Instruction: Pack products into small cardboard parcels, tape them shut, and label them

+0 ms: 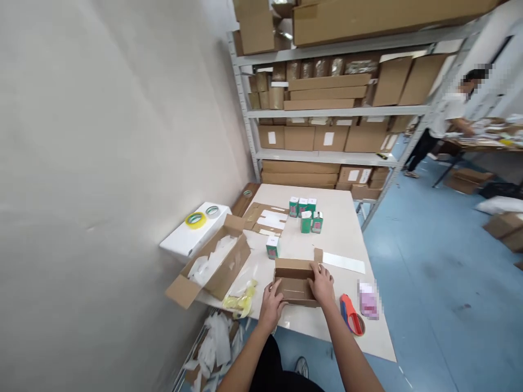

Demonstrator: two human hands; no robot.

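Note:
A small open cardboard box (295, 291) stands at the near edge of the table, its inside bare. Round its left end wall curls my left hand (271, 307), and my right hand (322, 284) grips the right end with the fingers over the rim. Just behind the box is a single green-and-white carton (272, 246). Several more green cartons (305, 222) stand together farther back. To the right of my right hand lies an orange and blue tape dispenser (351, 316).
Left of the table, a long open carton (229, 267) holds white packing material. Tape rolls (195, 220) rest on a white box (183, 239). Flattened cardboard (265, 219) lies on the table (339, 218). Shelving (327, 113) with boxes stands behind; a person (443, 117) works at the right.

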